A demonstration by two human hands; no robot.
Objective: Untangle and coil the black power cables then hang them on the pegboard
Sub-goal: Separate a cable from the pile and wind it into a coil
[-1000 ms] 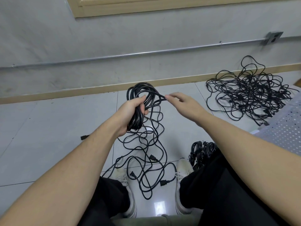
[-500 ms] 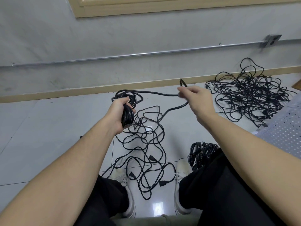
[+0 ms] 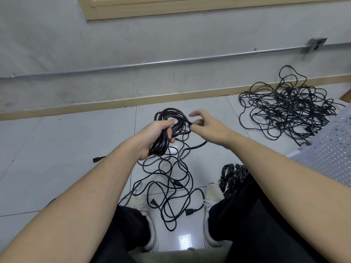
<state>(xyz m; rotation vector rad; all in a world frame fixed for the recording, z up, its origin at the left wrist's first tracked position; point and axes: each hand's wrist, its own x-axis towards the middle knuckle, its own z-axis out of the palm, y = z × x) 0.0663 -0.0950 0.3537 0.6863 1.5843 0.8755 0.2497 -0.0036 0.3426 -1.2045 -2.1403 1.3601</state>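
The black power cable (image 3: 171, 128) is thin, round and glossy, partly gathered into a bundle of several loops held up above the tiled floor (image 3: 57, 158). Below the bundle the rest of it hangs down into loose, overlapping curls on the floor between two white shoes (image 3: 212, 194), with a moulded plug (image 3: 190, 212) lying near the right shoe.

The left hand (image 3: 155, 135) wraps its fingers and thumb tightly round the lower part of the loops — a full, closed grip on the bundle. The right hand (image 3: 205, 126) meets the top of the coil just beside it: thumb and a curled finger pinch a strand at the coil's right edge, while the other fingers lift away, spread and loosely bent.

A far larger tangle of black cables (image 3: 288, 105) sprawls on the floor by the skirting board, well apart to the right. A small coiled bunch (image 3: 231, 175) sits beside the right knee, and a white perforated pegboard (image 3: 330, 149) shows at the right edge — nothing can be seen hanging on the visible part.
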